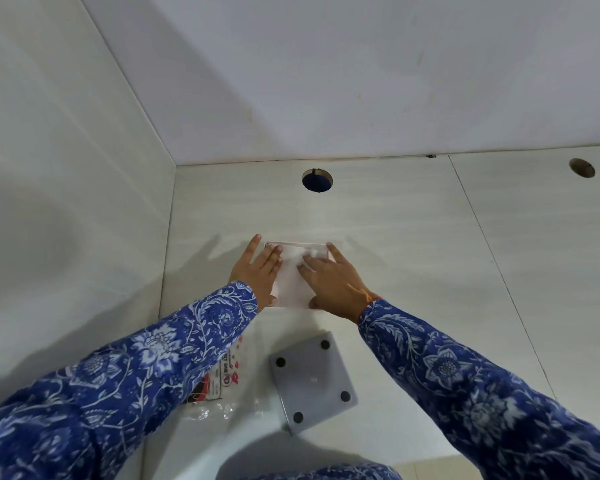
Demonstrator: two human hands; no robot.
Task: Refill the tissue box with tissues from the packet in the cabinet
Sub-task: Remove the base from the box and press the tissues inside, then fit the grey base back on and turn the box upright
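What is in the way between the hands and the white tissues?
Nothing visible. The left hand and right hand already lie flat on the tissues. The grey square piece and plastic packet lie nearer the person, off to the side.

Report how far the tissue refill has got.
Done, it seems: the plastic packet lies flat and crumpled on the counter, apparently emptied, and a grey square panel with four dark pads lies beside it, probably the box's base. In hand: the left hand and right hand press flat on the white tissue stack. Left: seating the tissues and refitting the panel.
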